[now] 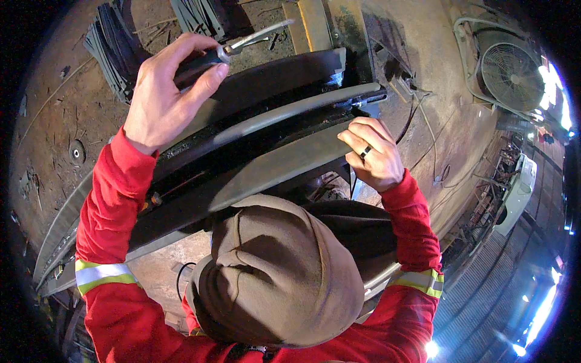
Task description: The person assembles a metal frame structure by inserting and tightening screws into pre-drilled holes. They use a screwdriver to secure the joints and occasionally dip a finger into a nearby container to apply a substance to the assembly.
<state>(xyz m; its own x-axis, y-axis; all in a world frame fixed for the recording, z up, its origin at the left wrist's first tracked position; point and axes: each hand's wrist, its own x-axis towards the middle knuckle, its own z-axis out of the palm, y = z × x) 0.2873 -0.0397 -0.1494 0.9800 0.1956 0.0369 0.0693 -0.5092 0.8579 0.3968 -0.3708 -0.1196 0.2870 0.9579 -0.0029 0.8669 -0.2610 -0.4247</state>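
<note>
My left hand (163, 91) is raised over the far side of the curved metal beams, its fingers wrapped round a dark-handled tool (254, 37) with a metal collar and a thin pale shaft. The shaft points away to the upper right. Beneath my hands lie long curved steel beams (266, 166), with a rounded grey rail (272, 115) running between dark channels. At their right end my right hand (374, 151) has its fingers curled in, a dark ring on one. Its fingertips are by the beam's edge; what they grip, if anything, is hidden.
Bundles of flat dark metal strips (112, 48) lie at the far left. A round fan (511, 75) stands at the far right, with cables (433, 136) on the floor nearby. A brown cloth cap-like shape (284, 272) covers the near middle. A small wheel-like disc (77, 152) lies left.
</note>
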